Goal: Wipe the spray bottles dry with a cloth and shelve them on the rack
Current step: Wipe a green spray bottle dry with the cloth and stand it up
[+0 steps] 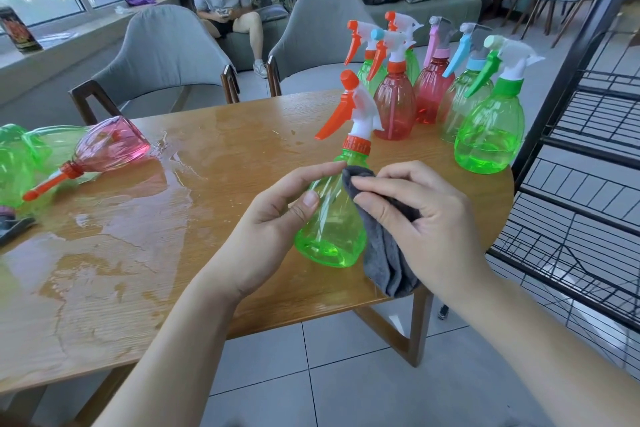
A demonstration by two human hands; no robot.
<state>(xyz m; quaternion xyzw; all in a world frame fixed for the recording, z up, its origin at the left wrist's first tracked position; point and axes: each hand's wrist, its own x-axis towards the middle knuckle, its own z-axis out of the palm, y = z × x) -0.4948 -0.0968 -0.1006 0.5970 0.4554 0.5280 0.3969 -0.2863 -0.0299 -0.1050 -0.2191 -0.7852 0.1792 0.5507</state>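
Observation:
A green spray bottle [332, 229] with an orange trigger stands tilted on the wooden table [138, 253]. My left hand [277, 218] grips its left side. My right hand [415, 218] presses a grey cloth [384, 253] against the bottle's right shoulder; the cloth hangs down past the table edge. Several more spray bottles, red and green, stand upright in a cluster [450, 94] at the table's far right. A pink bottle [107, 149] and green ones [17, 166] lie on their sides at the left. The black wire rack [588, 184] stands right of the table.
A puddle of water [145, 191] spreads over the table's left and middle. Two grey armchairs [166, 55] stand behind the table. A person sits on a sofa [415, 7] beyond them. A dark flat object [14, 225] lies at the table's left edge.

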